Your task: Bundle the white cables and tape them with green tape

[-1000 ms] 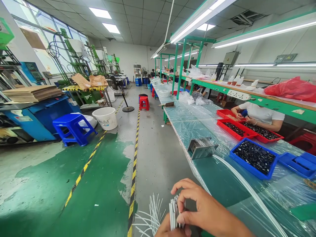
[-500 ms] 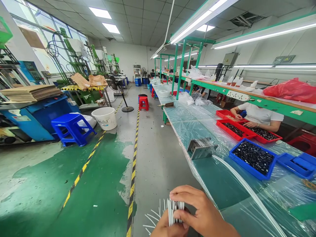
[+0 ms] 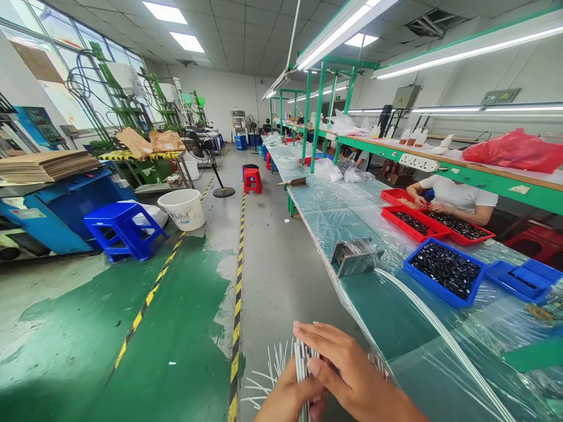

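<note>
A bundle of thin white wires [image 3: 301, 366] is upright at the bottom of the head view. My left hand [image 3: 288, 391] is closed around its lower part. Across the top of the same bundle lie the fingers of my right hand [image 3: 345, 364], with the thumb pressed against its side. Loose white ends [image 3: 266, 375] fan out to the left behind my left hand. Both hands are at the near edge of the workbench, over the floor. My fingers hide part of the bundle, and its bottom is cut off by the frame.
On the film-covered bench [image 3: 382, 319] stand a slotted metal block [image 3: 355, 258], long white strands [image 3: 444, 331] and a blue tray [image 3: 444, 271] of black parts. A co-worker [image 3: 460, 202] sits behind red trays [image 3: 409, 223]. Left are a blue stool [image 3: 125, 225] and white bucket [image 3: 182, 210].
My left hand has shifted slightly, and more of the fanned wire ends shows. The right fingers now cover more of the bundle's top. The whole view has moved a little.
</note>
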`<state>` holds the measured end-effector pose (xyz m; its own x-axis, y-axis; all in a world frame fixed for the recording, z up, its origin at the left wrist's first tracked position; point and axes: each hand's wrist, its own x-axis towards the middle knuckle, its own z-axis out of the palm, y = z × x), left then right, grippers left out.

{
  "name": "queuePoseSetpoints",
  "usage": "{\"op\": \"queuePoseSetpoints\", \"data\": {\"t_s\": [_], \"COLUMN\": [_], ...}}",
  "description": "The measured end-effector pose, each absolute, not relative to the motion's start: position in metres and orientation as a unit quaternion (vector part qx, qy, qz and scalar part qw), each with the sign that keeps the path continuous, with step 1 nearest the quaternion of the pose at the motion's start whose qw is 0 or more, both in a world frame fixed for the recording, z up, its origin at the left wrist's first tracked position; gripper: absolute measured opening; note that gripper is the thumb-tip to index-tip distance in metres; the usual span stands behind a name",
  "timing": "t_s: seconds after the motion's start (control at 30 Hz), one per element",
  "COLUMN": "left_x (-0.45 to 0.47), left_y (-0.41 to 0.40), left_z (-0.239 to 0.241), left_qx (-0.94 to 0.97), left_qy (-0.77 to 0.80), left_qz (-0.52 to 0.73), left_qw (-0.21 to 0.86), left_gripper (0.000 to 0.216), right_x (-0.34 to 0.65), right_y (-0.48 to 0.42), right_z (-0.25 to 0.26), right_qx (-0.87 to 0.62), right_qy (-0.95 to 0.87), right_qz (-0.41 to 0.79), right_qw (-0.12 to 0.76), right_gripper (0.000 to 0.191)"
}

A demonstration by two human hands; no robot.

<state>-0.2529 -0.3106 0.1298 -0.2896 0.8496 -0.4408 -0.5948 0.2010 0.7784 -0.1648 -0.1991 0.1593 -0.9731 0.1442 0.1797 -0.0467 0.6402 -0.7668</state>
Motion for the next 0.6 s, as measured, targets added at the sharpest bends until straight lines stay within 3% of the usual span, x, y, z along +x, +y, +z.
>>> {"op": "queuePoseSetpoints", "data": {"t_s": [0.17,0.23,0.27,0.33,0.4,0.6], "left_x": [-0.271,-0.285,-0.294,-0.311,-0.327,-0.364], "left_y": [-0.296,-0.291,-0.289,-0.287,-0.287,-0.314], "left_z": [0.141,0.152,0.16,0.179,0.202,0.291], "left_qx": [0.045,0.006,-0.009,-0.03,-0.021,0.113], "left_qy": [0.467,0.41,0.38,0.339,0.315,0.273], "left_qz": [0.728,0.782,0.803,0.831,0.849,0.897], "left_qw": [0.499,0.47,0.459,0.441,0.423,0.328], "left_gripper": [0.038,0.03,0.024,0.017,0.025,0.035], "right_x": [-0.179,-0.19,-0.195,-0.203,-0.207,-0.194], "right_y": [-0.214,-0.229,-0.236,-0.248,-0.252,-0.237], "right_z": [0.134,0.116,0.105,0.083,0.062,0.009], "right_qx": [-0.095,-0.088,-0.098,-0.147,-0.196,-0.239], "right_qy": [-0.702,-0.649,-0.651,-0.691,-0.737,-0.764], "right_qz": [0.681,0.734,0.734,0.691,0.623,0.562], "right_qw": [0.185,0.182,0.167,0.152,0.171,0.209], "right_gripper": [0.097,0.106,0.097,0.056,0.025,0.021]}}
